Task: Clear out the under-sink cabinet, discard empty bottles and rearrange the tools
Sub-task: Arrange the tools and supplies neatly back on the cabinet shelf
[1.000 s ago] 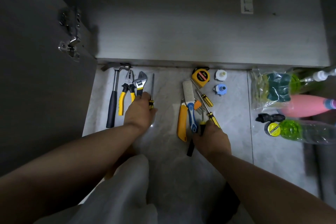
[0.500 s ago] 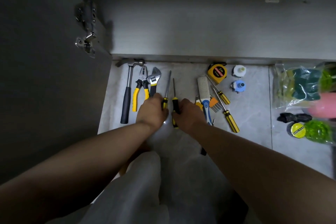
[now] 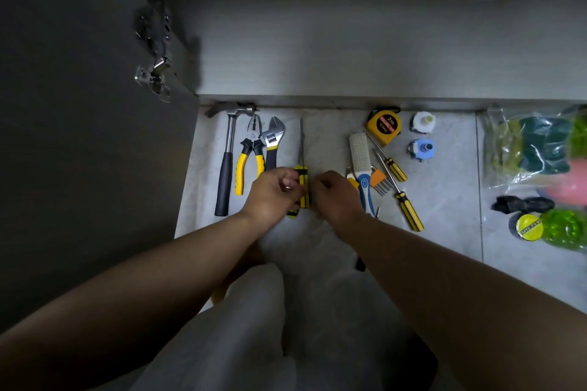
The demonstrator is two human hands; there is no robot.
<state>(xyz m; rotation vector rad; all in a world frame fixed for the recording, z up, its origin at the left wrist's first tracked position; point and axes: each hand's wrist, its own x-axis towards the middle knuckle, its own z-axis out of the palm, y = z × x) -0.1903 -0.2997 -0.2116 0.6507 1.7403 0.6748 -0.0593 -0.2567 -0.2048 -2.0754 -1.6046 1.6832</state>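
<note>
Down on the floor tile (image 3: pixel 333 127), the left hand (image 3: pixel 270 195) and right hand (image 3: pixel 335 197) have closed in together since a moment ago, both with fingers curled round the screwdrivers (image 3: pixel 303 181), now bunched handle-to-handle between the wrench (image 3: pixel 273 140) and brush (image 3: pixel 360 149).

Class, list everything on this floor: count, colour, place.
hammer: 1, silver-black, far left
pliers: 1, yellow handles, beside hammer
wrench: 1, silver, beside pliers
screwdrivers: 3+, yellow-black, one at hands, two right of brush
brush: 1, white-blue, centre
tape measure: 1, yellow, by cabinet
caps: 2, white, blue, beside tape measure
sponge bag: 1, green, right
bottles: 2+, green, pink, far right
left hand: grips screwdriver handle
right hand: curled beside it
</note>
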